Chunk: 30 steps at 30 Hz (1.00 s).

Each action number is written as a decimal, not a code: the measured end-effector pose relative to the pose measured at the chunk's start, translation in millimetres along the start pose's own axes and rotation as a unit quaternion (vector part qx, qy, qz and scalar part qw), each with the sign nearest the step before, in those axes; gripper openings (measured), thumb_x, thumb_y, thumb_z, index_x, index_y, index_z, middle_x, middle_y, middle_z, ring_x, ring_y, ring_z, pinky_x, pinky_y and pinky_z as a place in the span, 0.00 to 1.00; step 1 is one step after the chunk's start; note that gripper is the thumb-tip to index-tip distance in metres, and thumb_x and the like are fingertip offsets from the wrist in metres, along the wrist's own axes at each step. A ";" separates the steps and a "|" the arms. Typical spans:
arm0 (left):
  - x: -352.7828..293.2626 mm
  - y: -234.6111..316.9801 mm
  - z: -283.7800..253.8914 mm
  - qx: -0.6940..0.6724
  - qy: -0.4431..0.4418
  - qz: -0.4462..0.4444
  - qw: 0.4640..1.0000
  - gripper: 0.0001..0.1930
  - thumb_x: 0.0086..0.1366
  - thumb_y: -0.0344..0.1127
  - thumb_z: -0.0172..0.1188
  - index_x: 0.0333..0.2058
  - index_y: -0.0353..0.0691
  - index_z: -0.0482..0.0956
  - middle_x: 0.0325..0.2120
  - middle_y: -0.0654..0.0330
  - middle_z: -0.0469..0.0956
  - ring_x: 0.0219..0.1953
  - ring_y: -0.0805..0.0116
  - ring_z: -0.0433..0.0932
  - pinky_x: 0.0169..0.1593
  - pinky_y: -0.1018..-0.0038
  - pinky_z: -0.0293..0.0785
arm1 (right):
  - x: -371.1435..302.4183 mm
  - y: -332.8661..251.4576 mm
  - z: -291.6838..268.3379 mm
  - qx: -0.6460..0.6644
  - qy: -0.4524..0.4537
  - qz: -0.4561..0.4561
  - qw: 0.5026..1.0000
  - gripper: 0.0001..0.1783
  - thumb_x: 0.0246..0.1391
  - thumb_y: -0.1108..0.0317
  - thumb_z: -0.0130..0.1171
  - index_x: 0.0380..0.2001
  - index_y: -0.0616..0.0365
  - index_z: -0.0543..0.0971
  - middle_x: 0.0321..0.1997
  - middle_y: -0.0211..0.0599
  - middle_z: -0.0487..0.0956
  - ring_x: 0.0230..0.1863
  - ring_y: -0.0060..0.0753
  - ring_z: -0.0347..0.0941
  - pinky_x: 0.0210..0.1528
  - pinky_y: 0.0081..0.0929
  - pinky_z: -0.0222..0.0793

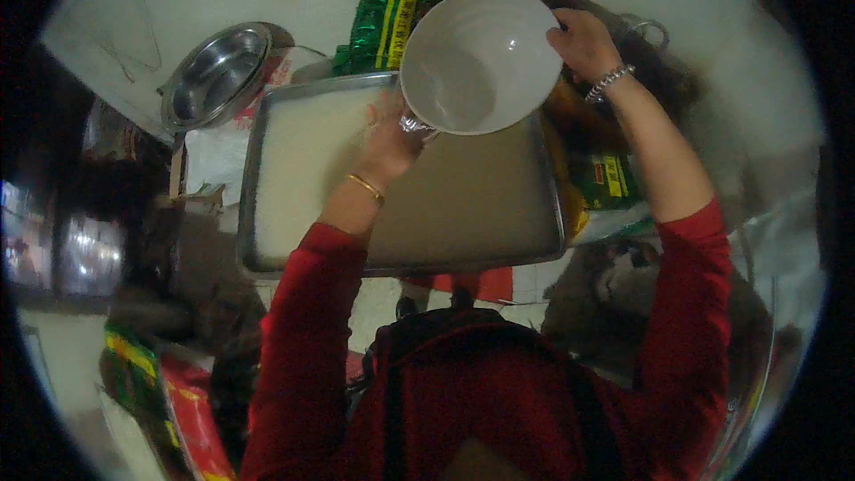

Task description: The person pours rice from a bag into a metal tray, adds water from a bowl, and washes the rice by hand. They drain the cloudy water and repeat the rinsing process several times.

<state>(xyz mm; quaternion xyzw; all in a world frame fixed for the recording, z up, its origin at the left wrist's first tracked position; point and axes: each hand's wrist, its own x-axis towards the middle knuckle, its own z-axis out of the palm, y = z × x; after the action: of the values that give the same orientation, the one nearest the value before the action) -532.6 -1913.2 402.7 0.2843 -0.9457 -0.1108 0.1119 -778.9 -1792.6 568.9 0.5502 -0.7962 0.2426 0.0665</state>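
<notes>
A large white bowl (481, 62) is tilted above the metal tray's far side, its inside facing me. My right hand (583, 43) is closed on the bowl's right rim, fingers partly hidden. At the lower left rim is my left hand (392, 135), its slightly blurred fingers stretched out over the tray. Something small, silver and shiny (415, 125) shows between that hand and the bowl; its kind is unclear. The rectangular metal tray (392, 269) holds a wide, flat layer of pale, fine-looking stuff (303, 160), perhaps grain, shaded on the right.
An oval steel basin (218, 76) sits at the far left. Green and yellow bags (378, 27) lie behind the tray, and another green bag (606, 180) is at its right. A dark pan with a ring handle (655, 33) stands beyond my right hand. More bags (134, 365) are at lower left.
</notes>
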 end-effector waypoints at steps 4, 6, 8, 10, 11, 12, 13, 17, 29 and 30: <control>4.9 -11.6 15.6 -0.037 0.030 -0.003 0.999 0.25 0.63 0.49 0.45 0.58 0.47 0.61 0.60 0.57 0.57 0.64 0.44 0.45 0.62 0.47 0.42 | 8.7 9.8 11.3 -0.010 0.009 -0.047 0.999 0.20 0.48 0.55 0.52 0.35 0.63 0.77 0.32 0.50 0.77 0.35 0.47 0.75 0.41 0.37 0.69; 7.4 -14.6 26.0 -0.119 0.142 0.000 0.983 0.21 0.63 0.47 0.46 0.53 0.46 0.67 0.54 0.55 0.64 0.59 0.44 0.54 0.59 0.50 0.50 | 9.7 20.5 7.6 0.018 -0.025 -0.082 0.996 0.20 0.49 0.57 0.51 0.35 0.64 0.76 0.33 0.49 0.78 0.34 0.47 0.74 0.40 0.36 0.69; 6.3 -24.3 28.4 -0.160 0.163 0.012 0.974 0.18 0.63 0.46 0.46 0.46 0.44 0.73 0.49 0.54 0.70 0.54 0.45 0.62 0.56 0.53 0.56 | 8.4 30.0 4.9 0.098 -0.047 -0.089 0.990 0.20 0.50 0.57 0.50 0.34 0.66 0.76 0.32 0.47 0.78 0.33 0.45 0.74 0.39 0.35 0.69; 3.6 -31.8 25.5 -0.161 0.088 0.031 0.982 0.16 0.63 0.46 0.47 0.38 0.42 0.77 0.44 0.54 0.74 0.47 0.46 0.69 0.53 0.57 0.62 | 10.2 36.2 1.2 0.052 -0.022 -0.097 0.994 0.18 0.50 0.58 0.51 0.32 0.66 0.75 0.28 0.44 0.78 0.27 0.39 0.73 0.32 0.32 0.69; -0.2 -33.6 24.3 -0.159 0.084 -0.018 0.984 0.16 0.63 0.46 0.46 0.34 0.41 0.78 0.42 0.54 0.75 0.44 0.47 0.70 0.52 0.58 0.63 | 10.3 38.7 -0.7 0.032 -0.024 -0.079 0.996 0.17 0.50 0.59 0.51 0.30 0.66 0.75 0.27 0.42 0.77 0.25 0.37 0.73 0.28 0.31 0.69; -5.9 -34.4 23.8 -0.157 0.079 -0.064 0.982 0.16 0.63 0.46 0.46 0.31 0.40 0.78 0.40 0.54 0.76 0.42 0.48 0.72 0.50 0.59 0.65 | 10.1 41.5 -3.2 0.099 -0.038 -0.009 0.994 0.16 0.50 0.60 0.51 0.29 0.65 0.74 0.25 0.41 0.76 0.22 0.35 0.72 0.25 0.30 0.67; -10.9 -36.0 23.4 -0.159 0.084 -0.099 0.979 0.18 0.62 0.46 0.46 0.27 0.40 0.78 0.37 0.55 0.77 0.39 0.48 0.73 0.49 0.61 0.66 | 8.0 46.6 -9.3 0.160 -0.065 0.082 0.982 0.14 0.49 0.60 0.52 0.28 0.64 0.73 0.23 0.39 0.75 0.19 0.33 0.70 0.21 0.28 0.65; -32.3 -67.7 25.1 -0.030 0.034 -0.121 0.992 0.21 0.64 0.49 0.43 0.45 0.40 0.72 0.51 0.50 0.66 0.53 0.50 0.64 0.57 0.58 0.57 | -6.0 93.9 -32.7 0.263 -0.010 0.214 0.941 0.11 0.48 0.60 0.54 0.26 0.58 0.72 0.18 0.34 0.69 0.12 0.27 0.64 0.13 0.24 0.57; -84.5 -149.4 45.6 0.100 -0.040 -0.307 0.946 0.41 0.61 0.62 0.36 0.63 0.37 0.43 0.65 0.50 0.36 0.67 0.56 0.34 0.65 0.58 0.31 | -16.5 462.8 -54.5 -0.335 0.007 0.130 0.933 0.18 0.49 0.55 0.51 0.29 0.60 0.77 0.26 0.44 0.77 0.19 0.41 0.72 0.22 0.37 0.66; -85.4 -148.3 43.5 0.096 -0.038 -0.317 0.943 0.41 0.61 0.62 0.36 0.63 0.37 0.43 0.65 0.50 0.36 0.67 0.56 0.34 0.65 0.58 0.31 | -19.8 475.5 -51.5 -0.380 -0.013 0.094 0.920 0.18 0.49 0.55 0.51 0.29 0.60 0.77 0.27 0.46 0.78 0.20 0.43 0.73 0.23 0.38 0.67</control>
<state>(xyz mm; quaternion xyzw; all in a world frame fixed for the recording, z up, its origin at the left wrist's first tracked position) -399.0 -1979.4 308.2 0.5747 -0.8161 -0.0602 0.0077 -1211.5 -1620.5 457.6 0.4097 -0.8773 -0.0799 0.2369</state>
